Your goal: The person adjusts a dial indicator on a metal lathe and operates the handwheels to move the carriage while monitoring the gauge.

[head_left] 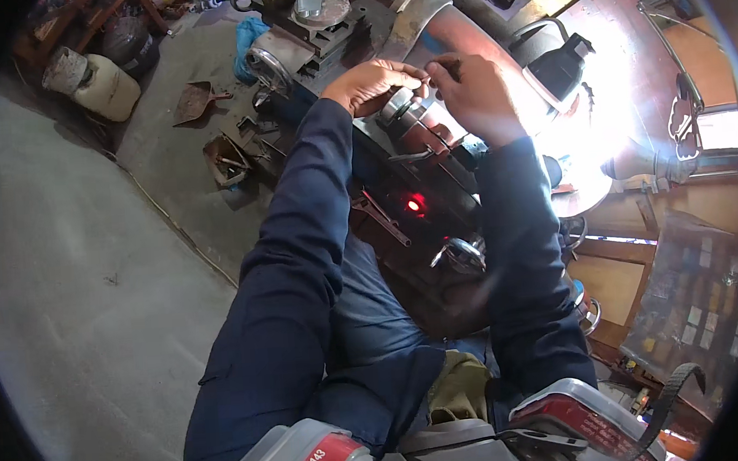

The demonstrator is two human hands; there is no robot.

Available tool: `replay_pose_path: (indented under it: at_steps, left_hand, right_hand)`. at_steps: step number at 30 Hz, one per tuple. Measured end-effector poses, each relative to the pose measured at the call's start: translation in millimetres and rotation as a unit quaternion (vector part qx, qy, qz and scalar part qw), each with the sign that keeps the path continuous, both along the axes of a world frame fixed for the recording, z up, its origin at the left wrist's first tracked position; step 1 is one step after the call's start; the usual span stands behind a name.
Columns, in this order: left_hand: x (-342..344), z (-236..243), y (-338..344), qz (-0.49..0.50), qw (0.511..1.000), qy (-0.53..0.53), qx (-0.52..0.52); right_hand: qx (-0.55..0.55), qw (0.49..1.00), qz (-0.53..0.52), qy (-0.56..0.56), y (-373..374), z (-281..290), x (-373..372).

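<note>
My left hand [377,85] is closed, its fingertips pinched together just above a round metal part [398,104] on a reddish machine housing [427,134]. Close beside it, my right hand [481,93] is also closed, thumb and forefinger pressed together. Whatever lies between the fingers of either hand is too small to make out. Both hands are over a large workshop machine with a thick red and grey cylinder [475,34] behind them. A black lamp-like head [560,68] stands right of my right hand, against strong glare.
Crank handles [459,254] and a glowing red light [414,204] are on the machine's near side. A round metal table [322,9] sits at its far end. On the floor at left are a dustpan [195,102], a scrap box [226,161] and a pale gas cylinder [94,85].
</note>
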State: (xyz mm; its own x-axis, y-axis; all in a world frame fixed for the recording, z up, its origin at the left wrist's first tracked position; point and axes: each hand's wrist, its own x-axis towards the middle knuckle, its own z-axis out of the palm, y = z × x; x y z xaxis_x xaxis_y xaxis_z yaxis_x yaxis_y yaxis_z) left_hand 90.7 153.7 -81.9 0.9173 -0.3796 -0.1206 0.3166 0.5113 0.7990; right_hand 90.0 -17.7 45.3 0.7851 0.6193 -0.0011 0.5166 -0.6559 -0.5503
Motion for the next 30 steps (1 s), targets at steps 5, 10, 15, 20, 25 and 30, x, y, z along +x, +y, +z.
replay_pose_path:
  at_steps: [5,10,15,20,25,30]
  left_hand:
    - [-2,4,-1,-0.006,1.0,0.004,0.022]
    - [6,-8,4,0.009,1.0,0.005,-0.003]
    - [7,-3,0,-0.024,0.998,0.042,-0.041]
    - [8,-19,-6,0.099,0.994,0.037,-0.006]
    - [8,-9,-9,0.058,0.996,0.066,-0.025]
    - [7,-13,-6,0.038,0.995,0.087,-0.029]
  right_hand:
    - [0.028,0.999,-0.045,-0.003,-3,3,-12]
    - [0.021,0.998,-0.037,-0.051,7,4,-7]
    - [0.122,0.948,-0.002,-0.292,19,-3,4]
    - [0.104,0.971,-0.012,-0.213,41,-7,-14]
    - [0.122,0.971,-0.07,-0.193,41,-13,-5]
    - [0.134,0.969,-0.061,-0.198,41,-20,1]
